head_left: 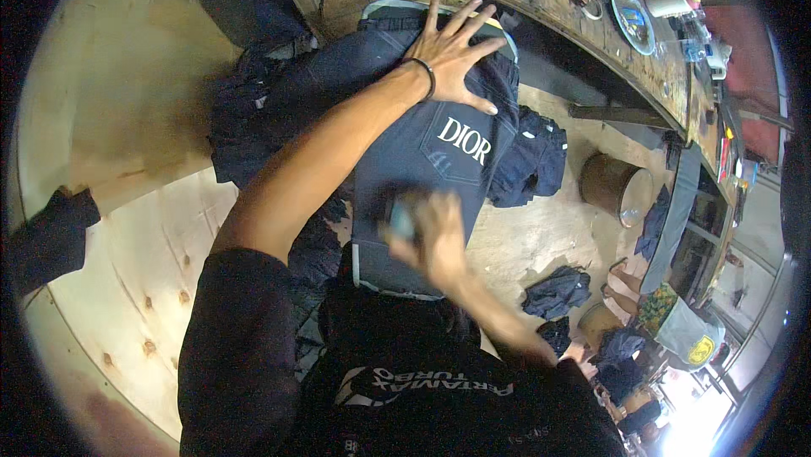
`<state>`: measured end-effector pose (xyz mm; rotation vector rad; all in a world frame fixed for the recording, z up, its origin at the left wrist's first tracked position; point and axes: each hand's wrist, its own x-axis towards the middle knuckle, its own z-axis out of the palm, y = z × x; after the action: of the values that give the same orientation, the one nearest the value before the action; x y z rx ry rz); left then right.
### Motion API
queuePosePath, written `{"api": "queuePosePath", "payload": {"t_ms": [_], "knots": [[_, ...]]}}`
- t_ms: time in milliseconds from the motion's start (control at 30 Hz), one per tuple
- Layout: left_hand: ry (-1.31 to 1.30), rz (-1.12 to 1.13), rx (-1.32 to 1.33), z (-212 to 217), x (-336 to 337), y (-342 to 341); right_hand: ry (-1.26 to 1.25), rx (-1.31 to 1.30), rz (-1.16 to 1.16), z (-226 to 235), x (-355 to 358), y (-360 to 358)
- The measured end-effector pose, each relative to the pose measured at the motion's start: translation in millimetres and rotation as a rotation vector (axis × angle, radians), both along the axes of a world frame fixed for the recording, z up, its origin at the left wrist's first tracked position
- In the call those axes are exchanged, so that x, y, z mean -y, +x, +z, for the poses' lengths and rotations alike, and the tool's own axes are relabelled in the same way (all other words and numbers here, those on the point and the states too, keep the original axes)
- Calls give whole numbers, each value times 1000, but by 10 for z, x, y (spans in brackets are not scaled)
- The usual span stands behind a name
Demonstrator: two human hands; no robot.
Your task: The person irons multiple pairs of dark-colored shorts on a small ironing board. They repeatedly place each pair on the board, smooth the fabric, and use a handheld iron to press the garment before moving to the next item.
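A pair of dark blue jeans [389,149] is stretched over a long, flat board with a pale edge [356,267] that shows near my body. White print marks its back pocket [439,161]. My left hand [456,47] lies open on the far part of the jeans, fingers spread, a dark band at the wrist. Nearer to me, over the lower part, my right hand [438,237] is smeared by motion. Its fingers are closed round a small bluish-grey object [402,219], too blurred to name, at the fabric.
Dark garments lie heaped left of the board [245,111] and to its right [532,157]. A worn wooden workbench [541,1] runs along the far right, with a plate [632,19] and a cup [672,2]. A round drum [617,189] stands below it. Another person's hand [581,360] shows lower right.
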<state>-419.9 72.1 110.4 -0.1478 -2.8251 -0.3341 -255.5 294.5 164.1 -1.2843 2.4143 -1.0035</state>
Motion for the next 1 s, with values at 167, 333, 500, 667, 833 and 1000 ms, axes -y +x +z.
{"api": "queuePosePath", "payload": {"t_ms": [167,333,500,667,833,1000], "knots": [[53,3,48,147,56,36,74,-4,99,97,324,319],[237,414,-119,352,49,760,-72,-15,-554,73,196,-870],[894,516,-60,-165,-125,1669,-184,-81,-370,-393,200,-1653],[1082,548,181,-518,-895,2881,-173,-37,-439,-439,-76,-628],[856,551,1094,-743,-998,3996,5,-119,12,-235,537,645],[1018,900,20,-528,-491,3507,-398,436,-69,125,1252,412]]}}
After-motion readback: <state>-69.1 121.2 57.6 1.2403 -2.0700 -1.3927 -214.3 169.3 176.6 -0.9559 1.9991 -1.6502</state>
